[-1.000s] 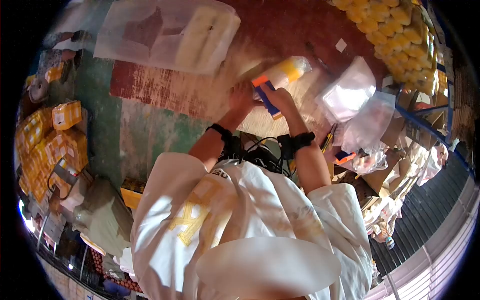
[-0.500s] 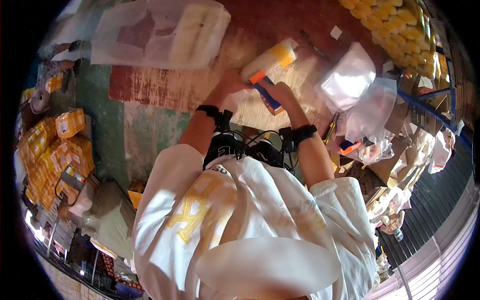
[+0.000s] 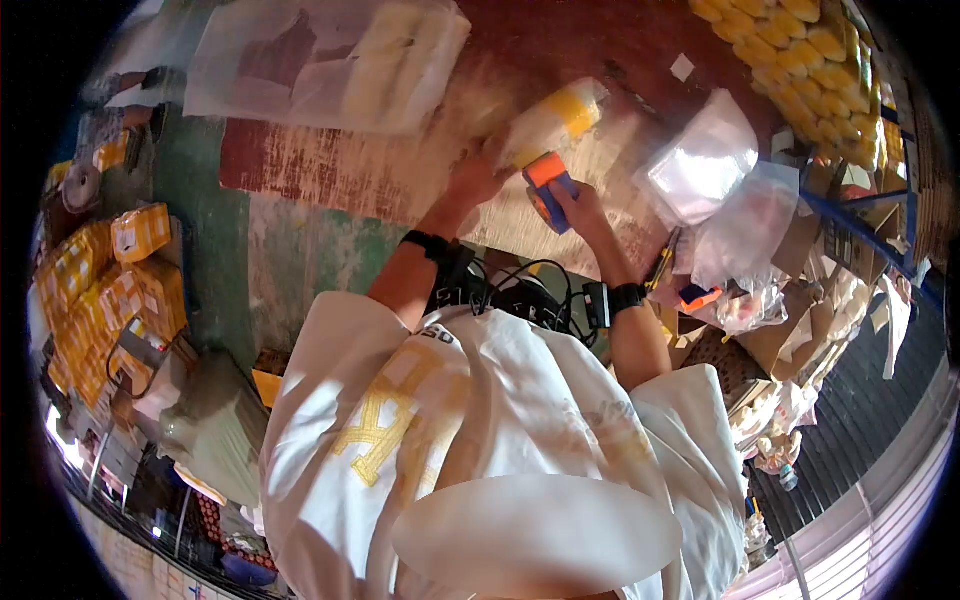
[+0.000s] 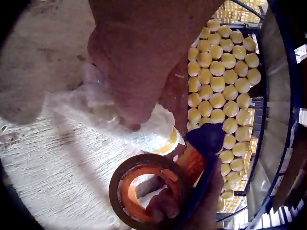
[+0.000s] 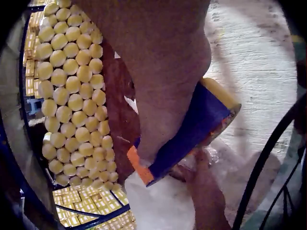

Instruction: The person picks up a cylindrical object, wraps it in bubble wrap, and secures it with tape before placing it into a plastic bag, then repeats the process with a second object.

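A cylindrical package [image 3: 550,125] in clear plastic, with a yellow band, lies on the pale board in front of the person. My left hand [image 3: 478,178] is at its near left end; in the left wrist view the thumb [image 4: 136,108] presses into the crumpled plastic [image 4: 103,112]. My right hand [image 3: 588,210] grips a blue and orange tape dispenser [image 3: 550,190] beside the package's near end. A wide roll of tape [image 4: 120,191] sits in the dispenser, and fingers show through its core in the left wrist view. In the right wrist view the blue dispenser body [image 5: 192,129] tilts under the right hand.
Clear plastic bags [image 3: 705,160] lie stacked to the right, near a second blue and orange tool [image 3: 700,298]. A large plastic-covered bundle [image 3: 330,65] is at the back left. Yellow-ended rolls [image 3: 810,70] are piled at the back right, beside blue shelving [image 3: 860,225].
The tape dispenser has swung round and shifted slightly right, and its orange end no longer lies across the package as it did a second ago. The left hand stays at the package's near end.
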`<control>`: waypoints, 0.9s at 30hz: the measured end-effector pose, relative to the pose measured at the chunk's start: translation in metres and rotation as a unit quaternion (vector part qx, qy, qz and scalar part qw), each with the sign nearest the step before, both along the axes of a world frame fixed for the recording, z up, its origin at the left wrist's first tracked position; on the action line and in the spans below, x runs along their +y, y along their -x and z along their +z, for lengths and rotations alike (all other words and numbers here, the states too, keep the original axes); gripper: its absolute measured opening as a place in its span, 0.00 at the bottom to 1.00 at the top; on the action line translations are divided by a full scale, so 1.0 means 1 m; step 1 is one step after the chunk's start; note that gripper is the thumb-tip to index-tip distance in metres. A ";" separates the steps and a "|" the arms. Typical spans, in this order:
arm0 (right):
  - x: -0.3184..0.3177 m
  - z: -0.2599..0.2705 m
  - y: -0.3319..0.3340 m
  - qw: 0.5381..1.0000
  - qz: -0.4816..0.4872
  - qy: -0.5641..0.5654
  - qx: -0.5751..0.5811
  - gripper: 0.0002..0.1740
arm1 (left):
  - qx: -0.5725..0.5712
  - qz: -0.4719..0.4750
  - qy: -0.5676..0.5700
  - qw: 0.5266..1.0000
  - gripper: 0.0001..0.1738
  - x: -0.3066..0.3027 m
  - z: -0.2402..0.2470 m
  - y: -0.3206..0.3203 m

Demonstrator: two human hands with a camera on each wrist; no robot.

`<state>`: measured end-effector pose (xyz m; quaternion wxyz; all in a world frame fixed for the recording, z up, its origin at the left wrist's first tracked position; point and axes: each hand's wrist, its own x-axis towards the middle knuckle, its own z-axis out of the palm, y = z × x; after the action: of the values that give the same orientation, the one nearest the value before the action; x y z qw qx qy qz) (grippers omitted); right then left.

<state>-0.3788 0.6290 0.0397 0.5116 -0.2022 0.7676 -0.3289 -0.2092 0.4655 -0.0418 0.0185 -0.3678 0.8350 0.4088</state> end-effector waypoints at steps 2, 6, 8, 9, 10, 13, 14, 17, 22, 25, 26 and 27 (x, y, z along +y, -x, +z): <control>0.002 0.005 -0.002 0.999 -0.021 0.035 -0.025 0.28 | -0.022 0.017 0.002 1.000 0.47 0.001 0.013 0.002; -0.010 0.022 0.000 0.998 -0.010 0.052 -0.032 0.27 | 0.000 0.056 0.021 0.998 0.40 0.004 0.010 0.001; -0.014 0.019 0.001 0.999 -0.001 0.041 -0.007 0.28 | 0.055 0.079 0.051 0.994 0.35 0.009 -0.008 -0.001; -0.019 0.018 0.001 1.000 0.001 0.029 0.002 0.28 | 0.099 0.095 0.071 0.988 0.32 0.010 -0.012 -0.001; -0.023 0.017 -0.001 1.000 0.003 0.018 0.010 0.29 | 0.141 0.111 0.092 0.979 0.28 0.011 -0.016 -0.003; -0.045 0.037 -0.006 0.999 0.018 -0.036 0.033 0.30 | 0.168 0.128 0.150 0.966 0.17 0.011 0.000 -0.004; -0.055 0.048 -0.009 0.998 0.023 -0.046 0.031 0.32 | 0.166 0.135 0.117 0.970 0.14 0.011 0.002 -0.004; -0.074 0.058 -0.019 0.995 0.036 -0.088 0.031 0.37 | 0.171 0.130 0.076 0.974 0.10 0.016 0.002 -0.007; -0.096 0.015 -0.015 0.970 0.065 -0.222 0.072 0.39 | 0.223 0.063 0.137 0.963 0.10 0.026 -0.009 -0.013; -0.100 0.033 -0.016 0.958 0.106 -0.252 0.086 0.38 | 0.192 0.128 0.103 0.967 0.15 0.041 -0.009 -0.012; -0.095 0.027 -0.017 0.963 0.092 -0.247 0.063 0.39 | 0.156 0.160 0.046 0.973 0.19 0.045 -0.007 -0.012; -0.086 0.012 -0.015 0.967 0.078 -0.240 0.041 0.39 | 0.122 0.193 -0.009 0.974 0.22 0.045 -0.002 -0.009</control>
<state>-0.3633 0.5427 0.0516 0.5370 -0.1460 0.8264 -0.0852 -0.2005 0.5105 -0.0440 -0.1593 -0.4691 0.7404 0.4543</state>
